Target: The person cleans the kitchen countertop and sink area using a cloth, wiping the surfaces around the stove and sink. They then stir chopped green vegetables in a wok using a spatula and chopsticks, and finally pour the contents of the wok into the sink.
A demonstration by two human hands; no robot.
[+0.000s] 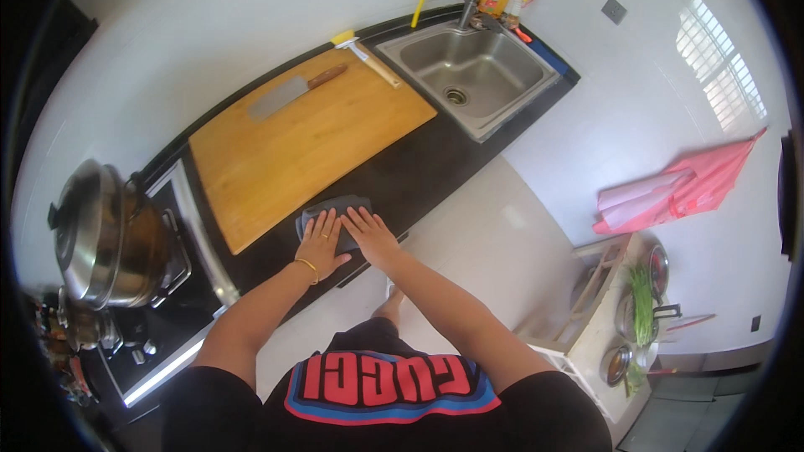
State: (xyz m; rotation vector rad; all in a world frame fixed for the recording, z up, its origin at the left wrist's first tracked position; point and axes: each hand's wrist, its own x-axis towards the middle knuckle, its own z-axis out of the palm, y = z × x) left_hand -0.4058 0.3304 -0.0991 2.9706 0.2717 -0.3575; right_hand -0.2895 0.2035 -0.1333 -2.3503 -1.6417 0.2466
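Open-palmed, fingers extended, the left hand (322,238) and right hand (371,237) rest on a folded grey cloth (345,202) at the black counter's (387,151) near side. From left: a domed, shiny steel pot (144,255), a smooth rectangular wooden board (293,159) bearing a broad-bladed cleaver (280,98) at its far side, a brushed-metal sink (494,123), and draped pink fabric (708,180) at far right.

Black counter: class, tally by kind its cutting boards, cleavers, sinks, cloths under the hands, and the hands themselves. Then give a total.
Cutting board: 1
Cleaver: 1
Sink: 1
Grey cloth, under the hands: 1
Hands, left hand and right hand, both laid on the cloth: 2
Total: 6
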